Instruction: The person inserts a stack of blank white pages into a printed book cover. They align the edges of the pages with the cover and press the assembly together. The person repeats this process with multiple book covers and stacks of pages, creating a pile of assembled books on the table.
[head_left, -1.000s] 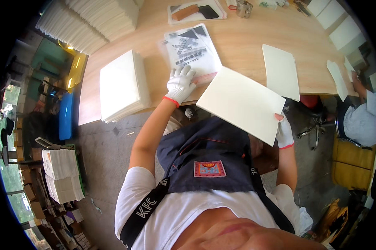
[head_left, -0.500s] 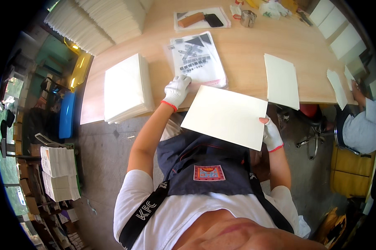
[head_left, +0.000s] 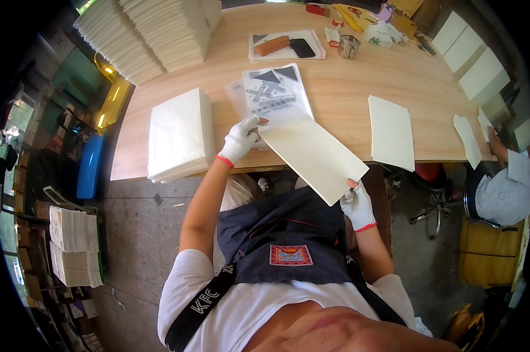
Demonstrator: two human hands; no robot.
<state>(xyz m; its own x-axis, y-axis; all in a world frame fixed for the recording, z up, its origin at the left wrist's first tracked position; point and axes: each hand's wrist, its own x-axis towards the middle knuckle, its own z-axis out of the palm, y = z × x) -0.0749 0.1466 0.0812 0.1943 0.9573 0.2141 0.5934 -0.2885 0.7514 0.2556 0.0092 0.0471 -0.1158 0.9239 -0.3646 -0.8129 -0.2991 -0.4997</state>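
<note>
In my right hand (head_left: 357,206), white-gloved with bare fingertips, is a cream sheaf of paper (head_left: 319,157), gripped at its near right corner with the thumb on top. The sheaf slants over the table's front edge, its far end against the mouth of a clear printed plastic bag (head_left: 276,94). My left hand (head_left: 239,141), in the same kind of glove, is closed on the bag's near edge beside the sheaf's left corner. The bag lies on top of other such bags. How far the sheaf reaches into the bag is hard to tell.
A thick paper stack (head_left: 180,135) stands left, a thinner one (head_left: 391,134) right. Tall paper piles (head_left: 165,35) rise at the far left. Farther back are a cleaver-like tool with a wooden handle (head_left: 273,45) and a metal cup (head_left: 348,47). Another person's arm (head_left: 498,145) shows at right.
The sheaf has turned, and its far end has moved to the bag's mouth. My left hand has lifted the bag's near edge. My right hand has shifted left and nearer me.
</note>
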